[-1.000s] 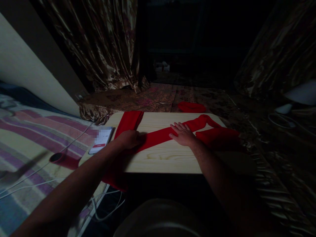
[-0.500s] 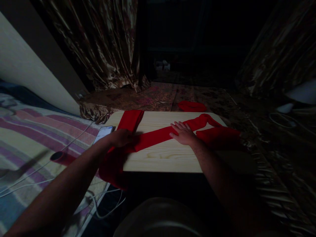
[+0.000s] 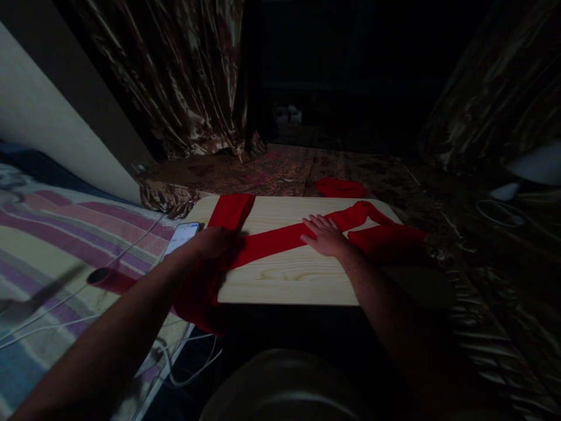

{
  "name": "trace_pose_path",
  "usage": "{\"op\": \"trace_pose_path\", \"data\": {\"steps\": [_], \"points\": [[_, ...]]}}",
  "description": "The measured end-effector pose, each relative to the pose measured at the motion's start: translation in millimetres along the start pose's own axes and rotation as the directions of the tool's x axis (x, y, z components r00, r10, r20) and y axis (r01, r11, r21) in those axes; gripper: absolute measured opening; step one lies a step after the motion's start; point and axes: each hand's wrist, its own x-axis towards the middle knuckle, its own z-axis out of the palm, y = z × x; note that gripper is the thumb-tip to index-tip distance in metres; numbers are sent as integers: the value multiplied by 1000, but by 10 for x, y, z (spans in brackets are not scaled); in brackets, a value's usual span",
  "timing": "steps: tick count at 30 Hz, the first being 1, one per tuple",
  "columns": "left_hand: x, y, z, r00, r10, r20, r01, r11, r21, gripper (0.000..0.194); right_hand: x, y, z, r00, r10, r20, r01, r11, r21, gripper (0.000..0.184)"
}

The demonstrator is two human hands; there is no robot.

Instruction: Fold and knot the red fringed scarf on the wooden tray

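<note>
A long strip of red cloth [image 3: 272, 244] runs slantwise across a small pale wooden table [image 3: 289, 278]. My right hand [image 3: 323, 235] lies flat on the strip near its middle, fingers spread. At the strip's left end my left hand [image 3: 213, 242] is closed on the red cloth; its fingertips are partly lost in shadow. Another length of the cloth extends from there to the table's far edge, and a dark red bunch hangs over the near left corner. On the right the cloth bends back and drapes past the table's edge.
A lit phone [image 3: 182, 237] lies by the table's left edge. A red tube-shaped thing [image 3: 111, 280] and white cables [image 3: 193, 380] are on the striped bedding [image 3: 79, 240]. Behind the table is a red cloth piece [image 3: 340, 187]. Patterned curtains [image 3: 188, 88] hang beyond.
My left hand has shifted slightly to the left with the cloth end. My right hand stays flat in the same place.
</note>
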Motion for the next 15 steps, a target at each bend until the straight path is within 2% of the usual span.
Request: {"op": "trace_pose_path", "data": {"steps": [3, 6, 10, 15], "points": [[-29, 29, 7, 999, -46, -27, 47, 998, 33, 45, -2, -6, -4, 1000, 1, 0, -1, 1000, -2, 78], [-74, 21, -11, 998, -43, -48, 46, 997, 56, 44, -5, -8, -7, 1000, 2, -1, -2, 1000, 2, 78], [-132, -69, -89, 998, 36, 49, -37, 999, 19, 46, -5, -4, -1, 1000, -2, -12, 2, 1000, 1, 78], [-189, -272, -170, 976, 146, 159, -137, 988, -66, 49, 2, 7, 15, 1000, -4, -12, 4, 1000, 2, 77]]}}
